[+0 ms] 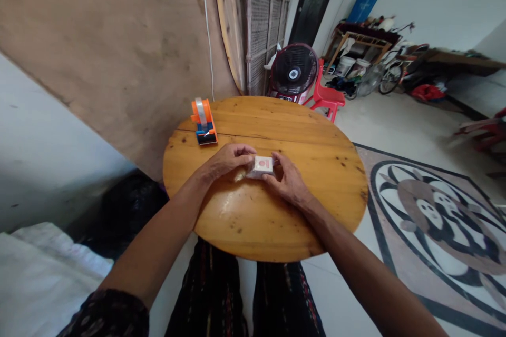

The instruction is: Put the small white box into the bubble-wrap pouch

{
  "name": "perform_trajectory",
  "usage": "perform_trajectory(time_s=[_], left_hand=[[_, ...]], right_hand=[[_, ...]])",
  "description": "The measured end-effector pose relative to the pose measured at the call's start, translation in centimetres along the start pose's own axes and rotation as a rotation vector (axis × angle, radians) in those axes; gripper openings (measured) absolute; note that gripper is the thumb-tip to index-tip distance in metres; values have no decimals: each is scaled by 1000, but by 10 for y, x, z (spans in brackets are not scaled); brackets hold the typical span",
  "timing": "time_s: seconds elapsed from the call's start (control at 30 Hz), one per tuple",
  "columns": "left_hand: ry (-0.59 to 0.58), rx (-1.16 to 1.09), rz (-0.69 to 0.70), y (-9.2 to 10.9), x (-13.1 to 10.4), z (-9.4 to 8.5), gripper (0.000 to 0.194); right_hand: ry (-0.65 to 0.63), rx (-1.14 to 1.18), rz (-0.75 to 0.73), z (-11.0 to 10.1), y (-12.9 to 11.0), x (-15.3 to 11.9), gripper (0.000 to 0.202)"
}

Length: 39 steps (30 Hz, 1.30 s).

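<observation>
A small white box [264, 163] with a red print on its top lies near the middle of the round wooden table [237, 226]. Clear, shiny plastic seems to wrap it and sticks out along its near and left edges. From the left, my left hand [236, 158] holds the plastic at the box's side between thumb and fingers. My right hand [288, 176] grips the right side, thumb at the near corner and fingers at the far one. Behind my left hand stands an orange and blue tape dispenser [204, 121] with a roll of clear tape.
Past the far table edge are a black fan [294, 71] and a red plastic chair [329, 96]. A wooden board [118, 26] leans along the left side. Black bags [132, 200] lie on the floor to the left. A panda-patterned floor panel [443, 216] is at the right.
</observation>
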State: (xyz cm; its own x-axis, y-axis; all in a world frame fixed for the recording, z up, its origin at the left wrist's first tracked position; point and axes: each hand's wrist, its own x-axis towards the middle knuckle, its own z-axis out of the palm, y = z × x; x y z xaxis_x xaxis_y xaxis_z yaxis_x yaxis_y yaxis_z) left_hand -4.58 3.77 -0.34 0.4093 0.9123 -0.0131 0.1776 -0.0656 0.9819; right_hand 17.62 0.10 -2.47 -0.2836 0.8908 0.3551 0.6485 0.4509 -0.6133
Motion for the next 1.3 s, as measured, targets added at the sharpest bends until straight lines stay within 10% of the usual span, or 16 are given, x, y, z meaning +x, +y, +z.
perform_trajectory(time_s=[0.43, 1.3], left_hand=[[-121, -87, -17, -3, -1, 4, 30], [-174, -45, 40, -9, 3, 2, 40]], right_hand=[[-34, -25, -14, -2, 2, 3, 38], [0, -54, -58, 3, 5, 1, 52]])
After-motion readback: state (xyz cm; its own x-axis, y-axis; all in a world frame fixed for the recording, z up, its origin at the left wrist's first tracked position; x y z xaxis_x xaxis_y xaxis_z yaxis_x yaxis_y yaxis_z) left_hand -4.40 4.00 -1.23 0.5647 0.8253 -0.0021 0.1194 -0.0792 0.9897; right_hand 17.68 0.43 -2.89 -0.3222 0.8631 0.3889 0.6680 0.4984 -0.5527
